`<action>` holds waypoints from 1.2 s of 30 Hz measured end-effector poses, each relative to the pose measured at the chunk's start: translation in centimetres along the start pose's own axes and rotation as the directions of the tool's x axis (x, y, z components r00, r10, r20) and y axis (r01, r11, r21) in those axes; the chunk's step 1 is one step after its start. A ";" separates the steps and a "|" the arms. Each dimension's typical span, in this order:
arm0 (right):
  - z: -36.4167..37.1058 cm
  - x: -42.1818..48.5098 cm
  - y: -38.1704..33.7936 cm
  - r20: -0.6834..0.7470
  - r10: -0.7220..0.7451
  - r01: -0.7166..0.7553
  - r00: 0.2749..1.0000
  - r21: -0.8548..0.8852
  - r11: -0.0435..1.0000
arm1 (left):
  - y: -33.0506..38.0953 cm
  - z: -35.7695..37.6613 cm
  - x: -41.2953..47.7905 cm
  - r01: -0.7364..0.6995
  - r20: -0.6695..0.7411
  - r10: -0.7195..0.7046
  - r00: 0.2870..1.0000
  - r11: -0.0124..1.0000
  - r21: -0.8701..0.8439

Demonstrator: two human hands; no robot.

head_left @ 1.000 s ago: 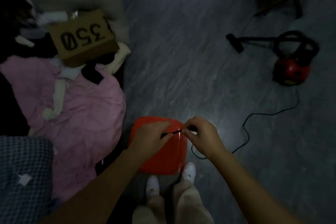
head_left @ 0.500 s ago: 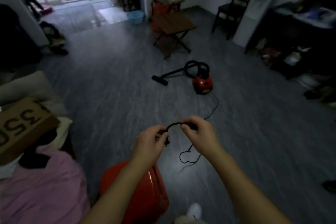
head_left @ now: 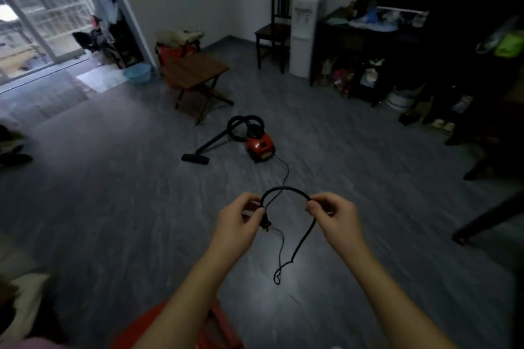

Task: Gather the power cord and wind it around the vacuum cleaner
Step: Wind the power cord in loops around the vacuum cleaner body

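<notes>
Ahead, grey floor (head_left: 113,207) stretches between the person and the vacuum cleaner (head_left: 259,146). Just beyond the vacuum stands a small folding table (head_left: 195,68), with a blue basin (head_left: 138,73) on the floor to its left near the glass door. A dark chair (head_left: 276,28) and a white water dispenser (head_left: 304,34) stand against the far wall, beside a cluttered dark shelf unit (head_left: 354,45). Something red (head_left: 215,329) sits low beneath the forearms, too cut off to name.

The vacuum is small and red, its black hose (head_left: 241,127) looped over the top and the floor nozzle (head_left: 195,158) lying out to the left. The thin black power cord (head_left: 286,188) leaves the vacuum's near side and trails across the floor toward the person. Both hands hold it up in a short arch – the left hand (head_left: 238,224) has its grip pinched on the end by the plug (head_left: 265,224), and the right hand (head_left: 334,217) pinches the other side of the arch between thumb and fingers. Below the right hand the cord drops to a small loop near the floor.
</notes>
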State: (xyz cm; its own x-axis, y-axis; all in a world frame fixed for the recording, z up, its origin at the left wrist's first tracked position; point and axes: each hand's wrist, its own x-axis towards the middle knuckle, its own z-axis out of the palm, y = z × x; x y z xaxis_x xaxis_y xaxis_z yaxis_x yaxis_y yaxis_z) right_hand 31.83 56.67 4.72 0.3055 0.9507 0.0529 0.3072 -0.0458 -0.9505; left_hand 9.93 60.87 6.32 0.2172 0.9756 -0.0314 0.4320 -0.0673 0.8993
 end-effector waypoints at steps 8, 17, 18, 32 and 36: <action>-14.1 7.5 1.2 -0.106 -0.064 0.063 0.992 -0.010 0.998 | 9.2 13.5 6.7 -0.120 0.007 0.120 0.993 0.992 0.023; -22.0 15.5 4.0 -0.172 -0.071 0.045 0.983 -0.146 0.988 | 12.8 19.1 17.6 -0.375 0.192 0.326 0.926 0.857 0.353; -22.5 16.8 4.4 -0.173 -0.064 0.036 0.983 -0.162 0.986 | 12.8 19.7 19.2 -0.422 0.233 0.356 0.905 0.819 0.389; -30.4 36.5 4.5 -0.301 -0.072 -0.009 0.951 -0.261 0.965 | 21.5 29.7 41.4 -0.686 0.425 0.568 0.704 0.698 0.204; -31.8 42.1 6.2 -0.285 -0.046 -0.020 0.957 -0.224 0.974 | 22.5 32.2 46.5 -0.473 0.360 0.441 0.822 0.881 0.001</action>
State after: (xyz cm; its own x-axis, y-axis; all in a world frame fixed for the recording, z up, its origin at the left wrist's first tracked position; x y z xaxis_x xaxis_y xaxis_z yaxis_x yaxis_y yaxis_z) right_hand 75.23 86.63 10.83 0.5350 0.8251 0.1817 0.4954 -0.1322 -0.8585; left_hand 57.93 98.02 11.07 0.6844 0.6972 0.2133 0.2789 -0.5206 0.8070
